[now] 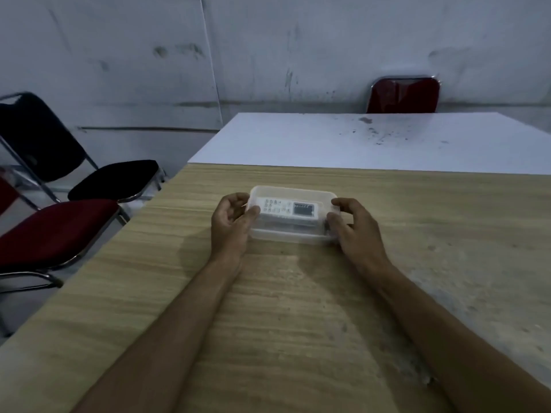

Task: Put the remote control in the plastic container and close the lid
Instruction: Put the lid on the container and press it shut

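We hold the plastic container point(293, 234) at both ends, left hand point(231, 225) and right hand point(354, 226) grasping it; the remote control point(287, 210) lies inside. Next, we judge, the lid needs pressing until it snaps.

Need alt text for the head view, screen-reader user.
Two bare hands, left hand and right hand, grip the ends of a clear rectangular plastic container holding a white remote control, on a light wood-grain table. Red and black chairs stand left.
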